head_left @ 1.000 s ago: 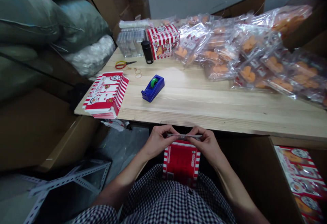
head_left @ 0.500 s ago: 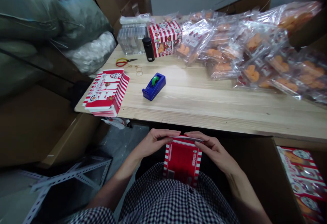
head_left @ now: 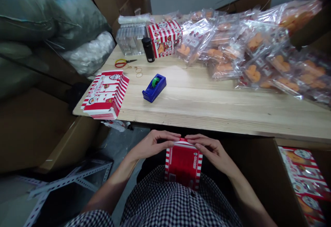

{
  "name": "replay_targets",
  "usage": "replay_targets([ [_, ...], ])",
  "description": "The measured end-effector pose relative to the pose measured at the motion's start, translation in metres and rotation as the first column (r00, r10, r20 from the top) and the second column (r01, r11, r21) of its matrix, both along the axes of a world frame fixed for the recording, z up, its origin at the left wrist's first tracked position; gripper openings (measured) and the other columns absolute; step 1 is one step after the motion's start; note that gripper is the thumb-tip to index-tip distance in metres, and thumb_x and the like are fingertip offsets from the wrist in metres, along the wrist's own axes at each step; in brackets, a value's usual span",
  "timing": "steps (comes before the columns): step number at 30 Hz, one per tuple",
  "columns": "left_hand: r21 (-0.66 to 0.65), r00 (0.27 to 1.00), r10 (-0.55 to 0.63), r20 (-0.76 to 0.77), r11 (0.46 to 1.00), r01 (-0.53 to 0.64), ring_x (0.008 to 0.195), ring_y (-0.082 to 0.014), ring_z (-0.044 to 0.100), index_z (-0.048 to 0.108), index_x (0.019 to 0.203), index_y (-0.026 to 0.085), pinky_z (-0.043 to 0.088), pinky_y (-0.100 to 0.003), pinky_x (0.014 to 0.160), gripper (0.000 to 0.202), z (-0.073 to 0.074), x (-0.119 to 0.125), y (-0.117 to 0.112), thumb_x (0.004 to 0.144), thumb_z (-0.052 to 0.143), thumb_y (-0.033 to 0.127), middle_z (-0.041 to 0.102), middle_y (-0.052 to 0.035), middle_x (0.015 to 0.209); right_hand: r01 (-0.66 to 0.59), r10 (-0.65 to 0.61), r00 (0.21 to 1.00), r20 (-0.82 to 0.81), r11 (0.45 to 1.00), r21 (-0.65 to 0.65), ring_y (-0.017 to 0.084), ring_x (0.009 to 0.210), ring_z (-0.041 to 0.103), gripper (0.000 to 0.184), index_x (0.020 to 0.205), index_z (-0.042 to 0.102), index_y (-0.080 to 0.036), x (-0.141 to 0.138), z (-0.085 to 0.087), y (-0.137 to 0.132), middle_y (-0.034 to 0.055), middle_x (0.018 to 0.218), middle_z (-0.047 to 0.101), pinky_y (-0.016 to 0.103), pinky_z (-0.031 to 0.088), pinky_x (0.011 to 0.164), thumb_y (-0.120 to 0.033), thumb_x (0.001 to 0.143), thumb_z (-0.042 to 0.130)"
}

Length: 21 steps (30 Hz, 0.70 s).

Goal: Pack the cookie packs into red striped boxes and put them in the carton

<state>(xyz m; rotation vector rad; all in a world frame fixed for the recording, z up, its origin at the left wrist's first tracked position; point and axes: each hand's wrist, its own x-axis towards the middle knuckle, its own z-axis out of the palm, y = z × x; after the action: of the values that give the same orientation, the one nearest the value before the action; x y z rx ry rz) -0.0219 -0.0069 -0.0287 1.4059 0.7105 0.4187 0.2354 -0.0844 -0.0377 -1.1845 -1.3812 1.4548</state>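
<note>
Against my lap, below the table's front edge, is a red cardboard box (head_left: 183,165) with red-and-white striped sides. My left hand (head_left: 159,143) pinches its top left corner between thumb and fingers. At the top right corner, my right hand (head_left: 207,147) grips the same box, fingers along the upper edge and thumb on the near face. The fingertips of both hands almost meet over the top flap. A blue tape dispenser (head_left: 154,88) with a green roll stands on the table ahead of the hands.
Flat striped cartons (head_left: 104,94) are stacked at the table's left corner. Behind are scissors (head_left: 124,62), a black bottle (head_left: 148,50), clear plastic cases (head_left: 130,39) and an upright striped box (head_left: 165,38). Bagged orange items (head_left: 253,71) cover the right. Packed boxes (head_left: 305,182) sit in a carton lower right.
The box's top flap now lies flatter under my fingers, with its open edge less visible. Both hands stay at the top corners. The view has shifted slightly.
</note>
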Motion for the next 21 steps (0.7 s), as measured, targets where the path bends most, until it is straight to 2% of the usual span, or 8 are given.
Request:
replay_targets([
  [2,0.017,1.000,-0.009,-0.010,1.000,0.009,0.118,-0.0251,0.065,0.077,0.106,0.023,0.049,-0.040,0.100,0.021,0.007,0.001,0.006,0.093,0.063,0.030,0.069,-0.0093,0.129,-0.033,0.033,0.999,-0.019,0.999,-0.041,0.024,0.109,0.067,0.021,0.101,0.078,-0.029,0.002,0.006,0.006,0.0069,0.119,0.071,0.044,0.051,0.097,-0.037,0.096,0.060],
  [4,0.004,0.999,-0.039,-0.007,0.999,0.040,0.119,-0.0251,0.064,0.078,0.099,0.021,0.048,-0.039,0.100,0.018,0.009,0.005,0.011,0.093,0.063,0.030,0.068,-0.0092,0.130,-0.085,0.081,0.995,-0.051,0.992,-0.090,0.023,0.112,0.066,0.018,0.099,0.078,-0.027,0.003,0.008,0.013,0.0069,0.122,0.070,0.042,0.050,0.098,-0.037,0.094,0.064],
  [7,0.021,0.993,-0.110,-0.032,0.994,0.111,0.113,-0.0231,0.066,0.073,0.112,0.022,0.050,-0.037,0.096,0.024,0.007,0.010,0.018,0.091,0.066,0.029,0.070,-0.0088,0.125,-0.141,0.123,0.987,-0.107,0.973,-0.183,0.024,0.119,0.063,0.026,0.114,0.074,-0.028,0.005,0.006,0.021,0.0065,0.130,0.067,0.044,0.047,0.105,-0.037,0.090,0.069],
  [9,0.104,0.987,-0.130,-0.094,0.985,0.139,0.105,-0.0210,0.068,0.068,0.123,0.024,0.052,-0.035,0.091,0.033,0.004,0.012,0.021,0.092,0.065,0.031,0.072,-0.0080,0.119,-0.149,0.121,0.985,-0.125,0.957,-0.249,0.024,0.116,0.066,0.035,0.123,0.070,-0.028,0.006,0.002,0.023,0.0066,0.129,0.069,0.045,0.049,0.103,-0.038,0.089,0.070],
  [11,0.219,0.980,-0.125,-0.152,0.963,0.157,0.102,-0.0199,0.068,0.067,0.125,0.024,0.051,-0.033,0.089,0.033,0.002,0.013,0.023,0.093,0.062,0.032,0.074,-0.0072,0.116,-0.124,0.093,0.989,-0.119,0.950,-0.288,0.024,0.107,0.070,0.036,0.122,0.070,-0.027,0.005,-0.001,0.025,0.0066,0.122,0.073,0.044,0.053,0.097,-0.040,0.088,0.070],
  [15,0.357,0.973,-0.098,-0.211,0.919,0.170,0.091,-0.0177,0.070,0.072,0.118,0.023,0.052,-0.029,0.080,0.028,-0.001,0.016,0.025,0.096,0.057,0.032,0.077,-0.0060,0.106,-0.072,0.058,0.997,-0.056,0.955,-0.289,0.023,0.091,0.074,0.033,0.113,0.075,-0.024,0.003,-0.002,0.027,0.0061,0.106,0.079,0.042,0.057,0.087,-0.043,0.087,0.069],
  [21,0.418,0.971,-0.073,-0.228,0.893,0.166,0.080,-0.0148,0.069,0.075,0.111,0.022,0.049,-0.025,0.069,0.024,0.002,0.022,0.024,0.096,0.058,0.029,0.078,-0.0050,0.096,-0.006,0.018,0.999,0.045,0.971,-0.237,0.022,0.087,0.073,0.030,0.105,0.077,-0.021,-0.001,0.000,0.030,0.0069,0.100,0.080,0.037,0.057,0.079,-0.042,0.084,0.071],
])
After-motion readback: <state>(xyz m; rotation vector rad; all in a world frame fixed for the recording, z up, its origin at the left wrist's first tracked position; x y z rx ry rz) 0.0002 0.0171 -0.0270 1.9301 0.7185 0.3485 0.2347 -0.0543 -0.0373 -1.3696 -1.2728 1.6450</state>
